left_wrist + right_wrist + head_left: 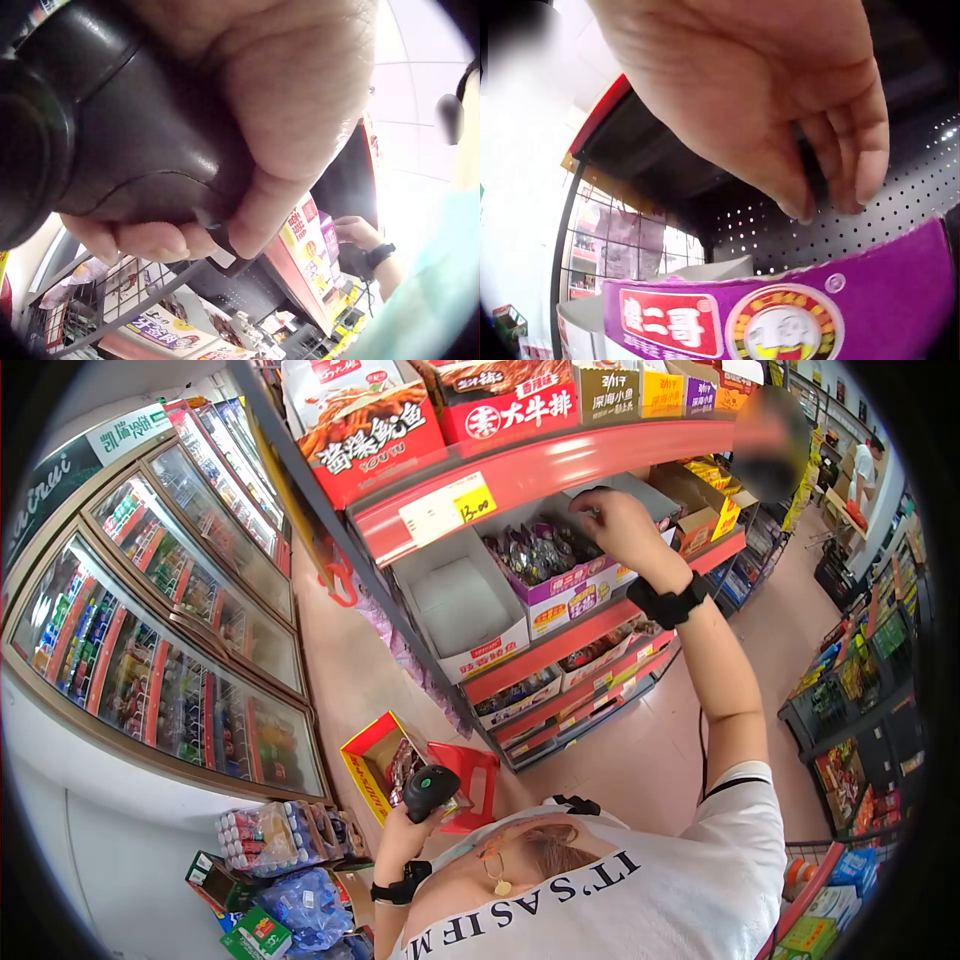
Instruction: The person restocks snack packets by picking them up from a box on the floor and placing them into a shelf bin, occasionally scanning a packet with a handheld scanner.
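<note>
In the head view my left hand (402, 836) grips a black barcode scanner (430, 790) low by my body. The left wrist view shows the thumb and fingers wrapped around the scanner (150, 135). My right hand (628, 528) reaches into the shelf, over a purple-and-white display box (575, 600) with dark snack packs (535, 550) inside. Seen from the right wrist, the hand (780, 97) hangs above the box's purple front panel (885, 277). Its fingers are loosely bent, the thumb apart from them, with nothing between.
A white carton (490, 660) stands left of the purple box, under a red shelf edge (560, 465) with a price tag (447, 510). Below are a red stool (482, 785) and a yellow-and-red box (362, 788) holding packs. Glass-door fridges (170, 640) line the left; bundled drinks (270, 835) sit on the floor.
</note>
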A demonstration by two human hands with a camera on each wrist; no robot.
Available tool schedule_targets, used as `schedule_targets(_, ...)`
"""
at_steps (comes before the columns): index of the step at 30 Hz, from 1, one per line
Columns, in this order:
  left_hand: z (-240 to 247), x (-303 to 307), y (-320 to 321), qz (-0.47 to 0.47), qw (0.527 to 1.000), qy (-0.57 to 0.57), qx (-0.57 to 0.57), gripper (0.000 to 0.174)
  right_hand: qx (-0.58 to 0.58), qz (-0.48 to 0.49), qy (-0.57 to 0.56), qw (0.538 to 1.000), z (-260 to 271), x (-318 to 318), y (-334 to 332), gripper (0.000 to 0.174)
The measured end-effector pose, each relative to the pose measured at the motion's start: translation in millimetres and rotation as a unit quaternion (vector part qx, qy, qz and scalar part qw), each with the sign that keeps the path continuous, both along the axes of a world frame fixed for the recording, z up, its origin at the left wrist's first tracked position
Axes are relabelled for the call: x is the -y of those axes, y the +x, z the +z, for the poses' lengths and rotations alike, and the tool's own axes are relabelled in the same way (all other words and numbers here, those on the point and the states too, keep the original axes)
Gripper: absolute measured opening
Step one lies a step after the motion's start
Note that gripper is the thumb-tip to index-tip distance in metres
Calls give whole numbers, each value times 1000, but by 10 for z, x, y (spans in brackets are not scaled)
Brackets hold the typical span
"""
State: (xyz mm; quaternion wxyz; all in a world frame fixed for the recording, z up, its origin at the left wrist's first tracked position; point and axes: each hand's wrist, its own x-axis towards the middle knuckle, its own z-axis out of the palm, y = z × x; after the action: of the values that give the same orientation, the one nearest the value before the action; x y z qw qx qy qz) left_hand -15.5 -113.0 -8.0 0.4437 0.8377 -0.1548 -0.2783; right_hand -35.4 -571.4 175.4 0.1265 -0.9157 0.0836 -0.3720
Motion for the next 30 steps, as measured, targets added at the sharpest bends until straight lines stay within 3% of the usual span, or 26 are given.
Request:
schedule_targets(1, -19, 45, -21, 4, 1000, -2, 4, 25, 4, 4, -2, 1000, 20, 106, 72, 15)
schedule_targets(3, -66, 149, -88, 44, 999, -8, 5, 24, -100, 25, -103, 989, -23, 301, 238, 12)
schedule_targets(5, -145, 243, -128, 47, 998, -28, 8, 17, -132, 53, -95, 985, 13, 341, 323, 14)
schedule_targets(7, -199, 346, -159, 17, 994, -106, 34, 17, -337, 24, -177, 924, 70, 288, 380, 14)
schedule_targets(9, -109, 461, -200, 21, 994, -104, 25, 16, -432, 41, -185, 882, 60, 207, 424, 14)
schedule_targets(12, -345, 447, -186, 40, 999, -26, -4, 22, -437, 35, -197, 877, -46, 270, 492, 15)
schedule_targets(14, -316, 489, -199, 42, 998, -35, -6, 22, -358, 52, -178, 915, -79, 324, 473, 12)
schedule_targets(19, -112, 606, -253, 54, 997, -60, -13, 24, -257, 18, -181, 949, -72, 362, 354, 16)
schedule_targets(21, -124, 613, -238, 51, 998, -21, -19, 24, -208, 9, -171, 963, -36, 424, 229, 16)
schedule_targets(23, -65, 663, -259, 59, 998, -19, -33, 21, 29, 52, -144, 988, -8, 459, 57, 13)
schedule_targets(24, -40, 689, -271, 58, 998, -16, -16, 19, 26, 54, -145, 988, 22, 404, -47, 13)
schedule_targets(26, 13, 743, -283, 57, 998, -31, -11, 17, 119, 72, 135, 981, 43, 259, -302, 8)
schedule_targets(27, 8, 758, -279, 59, 998, -32, -17, 17, 125, 91, 191, 969, -7, 242, -429, 6)
schedule_targets(29, -30, 775, -260, 46, 999, -11, 3, 18, 97, 177, 461, 864, -67, 115, -721, 10)
schedule_targets(30, -55, 781, -254, 48, 999, 8, 17, 20, 83, 251, 534, 803, -162, 92, -805, 13)
